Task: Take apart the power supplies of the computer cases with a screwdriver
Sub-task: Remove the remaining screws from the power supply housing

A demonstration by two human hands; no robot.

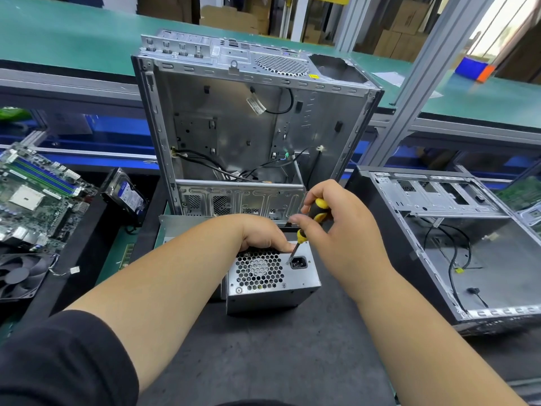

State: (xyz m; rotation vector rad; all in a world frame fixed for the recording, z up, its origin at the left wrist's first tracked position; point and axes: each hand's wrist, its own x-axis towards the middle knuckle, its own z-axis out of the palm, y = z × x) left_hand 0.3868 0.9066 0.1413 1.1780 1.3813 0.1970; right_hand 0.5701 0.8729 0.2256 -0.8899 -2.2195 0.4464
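Right hand (333, 227) is wrapped round the yellow-and-black screwdriver (310, 221), handle up, shaft angled down-left; tip sits on the rear face of the power supply (272, 284), just left of the black power socket (299, 262). Left hand (260, 234) curls over the top rear edge of the PSU, fingers gripping it just above the honeycomb fan grille (259, 271), thumb tip right next to the screwdriver shaft.

PSU stands on a dark grey mat (278, 356), directly below both hands. Stripped open case (251, 124) upright right behind it, loose black cables inside. Second open case (456, 244) lying to the right. Left of the mat: motherboard (35, 197), hard drive (126, 191), black fan (20, 273).

Behind: green conveyor belt (73, 39), aluminium frame posts, stacked cardboard boxes (401, 33).
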